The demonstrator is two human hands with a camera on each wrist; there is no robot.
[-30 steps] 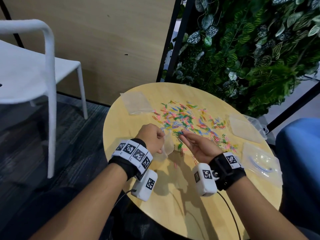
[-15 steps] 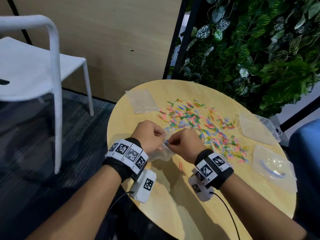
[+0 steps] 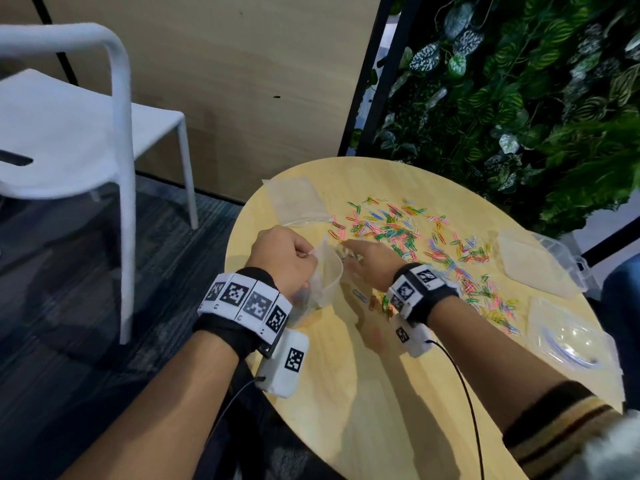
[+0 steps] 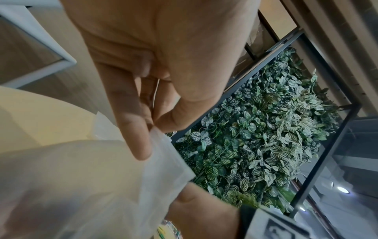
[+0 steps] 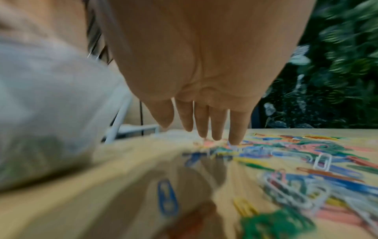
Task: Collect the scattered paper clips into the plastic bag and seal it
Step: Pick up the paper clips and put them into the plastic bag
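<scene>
Coloured paper clips lie scattered across the round wooden table. My left hand pinches the rim of a clear plastic bag and holds its mouth open just above the table's left edge. My right hand stretches flat, fingers straight, with its fingertips on the near edge of the clip pile. A few clips lie under the right wrist.
Another flat clear bag lies at the table's far left. Two more bags and a clear plastic box sit at the right. A white chair stands left; a plant wall is behind.
The right hand has left the bag's mouth, opened out flat and reached forward onto the clip pile. The left hand still holds the bag, whose mouth now gapes wider.
</scene>
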